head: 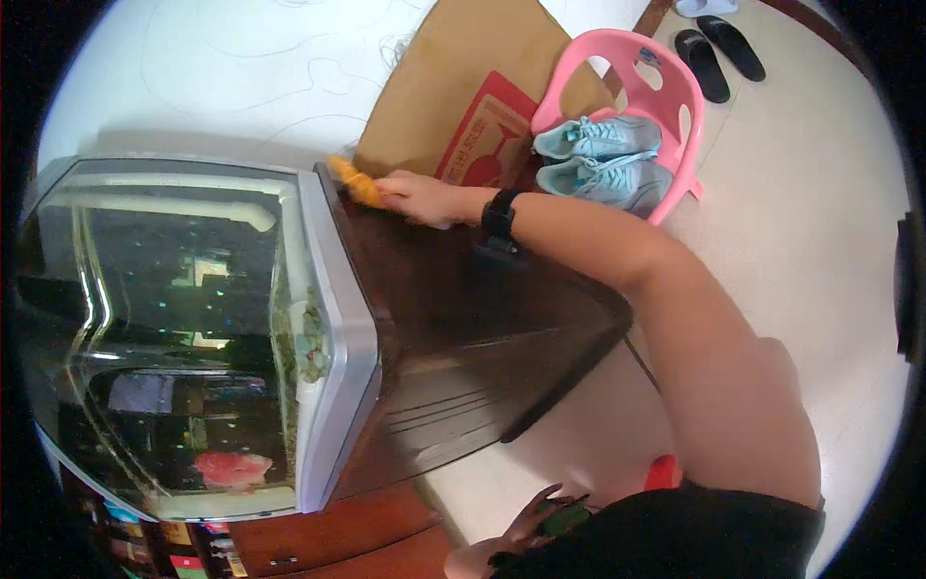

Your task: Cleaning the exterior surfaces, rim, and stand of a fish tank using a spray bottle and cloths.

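Observation:
My right hand [419, 197], with a black watch strap [499, 214] at the wrist, reaches over a dark brown wooden cabinet top [463, 289]. It grips a crumpled yellow-orange cloth [356, 182] at the cabinet's back edge, beside the corner of a glass fish tank. Low in the view, my left hand [532, 517] is partly hidden by my black clothing. Its fingers curl around a dark green item [564, 518], whose kind I cannot tell. The silver-grey frame [340, 289] of the fish tank [173, 289] stands left of the cabinet top.
White pipes [293, 239] run along the tank's inside edge. A cardboard sheet [441, 87] with red print leans against the white wall [217, 65]. Light blue sneakers [604, 163] sit on a pink plastic chair [687, 101]. Black slippers [712, 61] lie on the tiled floor [810, 217].

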The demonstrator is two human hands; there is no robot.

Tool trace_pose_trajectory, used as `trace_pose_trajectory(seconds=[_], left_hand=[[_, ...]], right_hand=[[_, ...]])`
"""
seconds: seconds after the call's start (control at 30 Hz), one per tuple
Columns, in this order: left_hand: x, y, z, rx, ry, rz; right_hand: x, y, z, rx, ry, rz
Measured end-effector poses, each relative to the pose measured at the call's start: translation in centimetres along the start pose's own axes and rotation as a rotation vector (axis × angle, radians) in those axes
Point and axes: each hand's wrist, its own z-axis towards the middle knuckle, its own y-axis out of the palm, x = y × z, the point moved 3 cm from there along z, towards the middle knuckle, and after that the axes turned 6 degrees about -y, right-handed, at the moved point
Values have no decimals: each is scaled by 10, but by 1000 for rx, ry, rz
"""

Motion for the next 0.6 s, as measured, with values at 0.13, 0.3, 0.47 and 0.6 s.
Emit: trace_pose_trajectory(seconds=[0.13, 0.3, 0.47, 0.6], left_hand=[[-57, -59, 24, -228, 362, 243], [-34, -23, -3, -29, -36, 72], [-39, -34, -2, -33, -6, 38], [-34, -33, -10, -3, -106, -209]], right_hand=[[112, 12, -55, 33, 74, 92], [170, 19, -224, 145, 620, 454], [177, 2, -340, -23, 805, -27], [197, 7, -321, 41, 716, -183]])
